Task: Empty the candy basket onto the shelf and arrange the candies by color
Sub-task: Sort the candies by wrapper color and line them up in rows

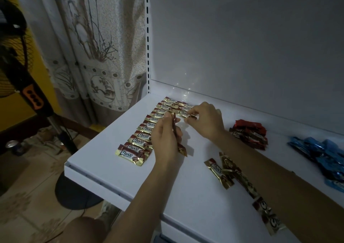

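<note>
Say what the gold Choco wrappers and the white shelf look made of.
Gold-and-brown Choco candy wrappers: likely metallised plastic film, glossy; they glint and crinkle at the ends. White flat shelf: probably painted sheet metal, smooth semi-gloss; it reflects faint light specks near the back.

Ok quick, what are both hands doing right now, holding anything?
Left hand: holding a gold Choco bar on edge.
Right hand: pinching a second Choco bar by the rows.

Likely a home room with shop-style racking: white metal shelf (pixel 104 170) on a slotted upright (pixel 148 38), bamboo-print curtain (pixel 89 47), black standing fan (pixel 18 60), tiled floor (pixel 28 214).
</note>
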A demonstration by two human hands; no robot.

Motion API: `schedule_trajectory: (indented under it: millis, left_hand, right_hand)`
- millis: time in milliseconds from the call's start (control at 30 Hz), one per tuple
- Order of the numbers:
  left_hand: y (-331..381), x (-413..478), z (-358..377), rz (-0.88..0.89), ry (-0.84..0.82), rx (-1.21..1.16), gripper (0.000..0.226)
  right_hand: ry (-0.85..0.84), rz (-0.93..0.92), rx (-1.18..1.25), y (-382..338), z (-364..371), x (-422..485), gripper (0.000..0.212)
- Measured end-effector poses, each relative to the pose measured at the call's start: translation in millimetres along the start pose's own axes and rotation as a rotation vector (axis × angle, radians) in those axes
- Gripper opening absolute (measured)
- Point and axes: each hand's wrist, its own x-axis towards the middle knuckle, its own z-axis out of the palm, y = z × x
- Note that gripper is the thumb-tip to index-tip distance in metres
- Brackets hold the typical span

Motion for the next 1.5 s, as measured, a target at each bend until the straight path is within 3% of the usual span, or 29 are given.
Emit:
schedule_trajectory:
  millis: [467,633,733,967,1133,1300,1500]
  left_hand:
    - [-3.3,1.4,2.5,0.013,-0.008,0.014,0.046]
    - [-11.2,0.2,2.9,0.123,-0.044,0.141,0.046]
    - [-16.8,2.2,-0.3,0.208,-0.057,0.205,0.047]
    - [-13.9,-1.5,-2.0,0.096,-0.093,0.123,0.041]
    - [-4.4,-9.8,-1.2,0.081,-0.131,0.129,0.039]
    - [2.4,-13.6,-1.3,0.067,-0.218,0.117,0.042]
    - [1.7,-15.5,-4.6,0.117,-0.307,0.217,0.033]
  right_hand:
    - [-0.016,0.028,0.055,-2.7,9.6,4.5,0.029]
    - [-0.028,0.123,0.632,-14.7,-19.4,-18.5,0.009]
    - [-0.168,0.215,0.92,-25.8,-48.5,-45.3,0.013]
    - [-0.379,0.159,0.692,-26.9,-63.4,-97.7,0.014]
    - [-0.267,0.161,0.706,-24.1,-67.3,-105.2,0.016]
    - [-0.105,0.223,0.878,-16.1,-79.4,-102.0,0.011]
    - [-0.044,0.212,0.852,-11.3,-81.7,-101.4,0.01]
